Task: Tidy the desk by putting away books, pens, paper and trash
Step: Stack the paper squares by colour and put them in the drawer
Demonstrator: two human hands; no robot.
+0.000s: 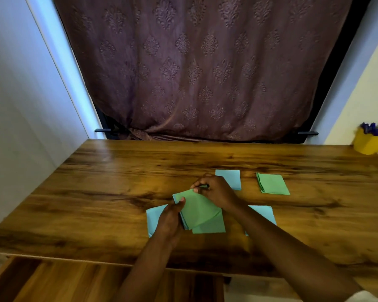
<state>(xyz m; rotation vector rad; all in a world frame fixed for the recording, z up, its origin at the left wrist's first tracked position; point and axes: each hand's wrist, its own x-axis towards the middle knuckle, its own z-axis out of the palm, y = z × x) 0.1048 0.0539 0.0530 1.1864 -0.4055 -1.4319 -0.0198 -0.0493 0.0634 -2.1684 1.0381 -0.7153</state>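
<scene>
My left hand (171, 216) grips a small stack of green and blue paper squares (196, 209) by its left edge, lifted slightly above the wooden desk (96, 192). My right hand (216, 192) pinches the top corner of the upper green sheet, with a dark pen (203, 186) held in its fingers. Another green sheet (212, 226) lies under the stack. Blue sheets lie at the left (154, 221), under my right forearm (264, 214) and beyond my right hand (231, 177). A separate green pile (272, 184) lies to the right.
A yellow cup (368, 143) with several blue pens stands at the desk's far right corner. An open wooden drawer (74, 282) juts out below the front edge on the left. A patterned curtain (194, 73) hangs behind the desk.
</scene>
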